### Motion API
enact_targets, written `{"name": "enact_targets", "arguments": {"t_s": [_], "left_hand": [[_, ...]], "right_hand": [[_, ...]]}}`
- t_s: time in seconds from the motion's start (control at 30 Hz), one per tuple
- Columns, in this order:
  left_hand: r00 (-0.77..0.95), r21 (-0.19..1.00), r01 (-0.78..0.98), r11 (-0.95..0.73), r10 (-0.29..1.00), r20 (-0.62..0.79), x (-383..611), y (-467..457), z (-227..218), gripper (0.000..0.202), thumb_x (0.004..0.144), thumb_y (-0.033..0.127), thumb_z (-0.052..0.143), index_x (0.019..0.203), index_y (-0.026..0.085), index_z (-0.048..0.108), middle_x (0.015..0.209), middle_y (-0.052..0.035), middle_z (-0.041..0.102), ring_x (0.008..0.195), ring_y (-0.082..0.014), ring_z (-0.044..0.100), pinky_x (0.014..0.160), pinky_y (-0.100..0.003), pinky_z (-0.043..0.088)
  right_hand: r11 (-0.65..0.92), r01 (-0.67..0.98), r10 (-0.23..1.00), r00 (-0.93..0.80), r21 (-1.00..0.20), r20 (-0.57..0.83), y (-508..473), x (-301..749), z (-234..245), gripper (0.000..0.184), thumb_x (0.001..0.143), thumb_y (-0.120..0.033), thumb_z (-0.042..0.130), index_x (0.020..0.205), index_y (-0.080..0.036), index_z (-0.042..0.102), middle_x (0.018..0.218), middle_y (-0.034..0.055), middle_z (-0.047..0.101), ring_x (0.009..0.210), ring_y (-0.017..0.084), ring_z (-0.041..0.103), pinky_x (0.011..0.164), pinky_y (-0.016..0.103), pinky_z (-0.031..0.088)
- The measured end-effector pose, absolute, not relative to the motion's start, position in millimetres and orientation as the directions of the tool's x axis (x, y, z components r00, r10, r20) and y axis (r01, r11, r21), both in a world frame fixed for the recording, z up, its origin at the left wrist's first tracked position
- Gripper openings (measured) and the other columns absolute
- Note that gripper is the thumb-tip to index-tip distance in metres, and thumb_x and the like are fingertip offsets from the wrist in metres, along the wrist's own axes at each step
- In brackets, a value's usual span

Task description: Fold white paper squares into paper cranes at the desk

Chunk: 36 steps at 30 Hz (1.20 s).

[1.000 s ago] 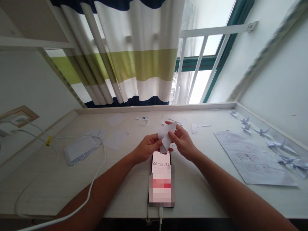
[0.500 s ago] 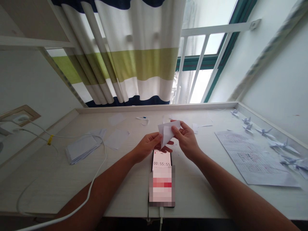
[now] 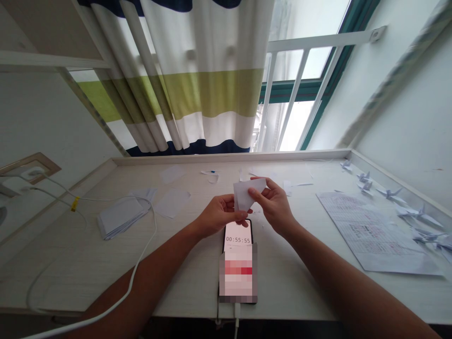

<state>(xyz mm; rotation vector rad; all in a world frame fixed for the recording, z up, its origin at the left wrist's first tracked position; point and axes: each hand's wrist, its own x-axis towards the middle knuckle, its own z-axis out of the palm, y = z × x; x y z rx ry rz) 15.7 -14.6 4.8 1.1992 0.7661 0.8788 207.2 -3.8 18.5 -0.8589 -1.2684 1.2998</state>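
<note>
A small white folded piece of paper (image 3: 243,197) is held up over the desk, just beyond the phone (image 3: 237,235). My right hand (image 3: 275,202) pinches its right side, thumb on the near face and fingers behind. At the lower left edge, my left hand (image 3: 221,214) is closed about the paper; its fingers are partly hidden behind it and the thumb lies along the bottom. The phone lies flat below the hands, its screen showing a timer, part of it blurred out.
Paper sheets (image 3: 122,216) are stacked on the left, crossed by a white cable (image 3: 154,226). Single sheets and scraps (image 3: 212,178) lie farther back. At right, several folded paper cranes (image 3: 388,193) line the wall beside a written sheet (image 3: 367,235). A curtain (image 3: 212,94) hangs behind.
My left thumb has slid down off the paper's face to its lower edge. The paper's layers lie closer together, and its near face is turned flatter. My right hand keeps its pinch.
</note>
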Motion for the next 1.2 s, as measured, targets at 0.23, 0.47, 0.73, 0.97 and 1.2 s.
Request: {"name": "enact_targets", "arguments": {"t_s": [0.23,0.47,0.73,0.97,1.2], "left_hand": [[0.457,0.990,-0.117,0.079,0.889,-0.017,11,-10,2,0.043,0.085,0.040,0.086,0.116,0.012,0.076,0.110,-0.0168,0.081,0.071,-0.0190,0.078,0.075,-0.035,0.062],[0.440,0.990,-0.122,0.069,0.898,-0.008,10,-10,5,0.045,0.086,0.041,0.084,0.118,0.012,0.074,0.115,-0.0172,0.080,0.075,-0.0205,0.079,0.077,-0.037,0.063],[0.456,0.983,-0.169,0.073,0.890,0.013,11,-8,1,0.045,0.089,0.047,0.080,0.116,0.012,0.073,0.118,-0.0190,0.079,0.076,-0.0212,0.080,0.078,-0.037,0.063],[0.483,0.990,-0.134,0.032,0.875,0.037,11,-11,-1,0.042,0.092,0.041,0.078,0.123,0.013,0.074,0.119,-0.0181,0.079,0.083,-0.0229,0.080,0.077,-0.036,0.062],[0.483,0.995,-0.092,0.042,0.875,0.007,13,-12,-2,0.044,0.089,0.039,0.082,0.124,0.014,0.075,0.118,-0.0180,0.080,0.081,-0.0222,0.080,0.077,-0.035,0.062]], "right_hand": [[0.173,-0.219,0.970,-0.128,-0.960,0.204,-1,210,17,0.044,0.082,-0.049,0.086,0.112,-0.022,0.067,0.092,0.0041,0.075,0.083,0.021,0.069,0.078,0.039,0.061],[0.181,-0.265,0.945,-0.220,-0.947,0.242,6,214,12,0.040,0.089,-0.049,0.079,0.116,-0.022,0.072,0.106,0.0081,0.077,0.097,0.025,0.070,0.089,0.044,0.060],[0.162,-0.253,0.944,-0.241,-0.954,0.225,10,216,5,0.054,0.081,-0.048,0.088,0.125,-0.022,0.069,0.099,0.0066,0.079,0.089,0.023,0.073,0.083,0.041,0.060],[0.135,-0.237,0.949,-0.248,-0.962,0.195,6,215,9,0.050,0.082,-0.044,0.088,0.122,-0.020,0.068,0.093,0.0064,0.082,0.085,0.023,0.076,0.077,0.037,0.060],[0.115,-0.194,0.960,-0.230,-0.974,0.159,1,211,14,0.047,0.081,-0.046,0.088,0.115,-0.020,0.069,0.091,0.0069,0.083,0.087,0.025,0.078,0.075,0.039,0.062]]}}
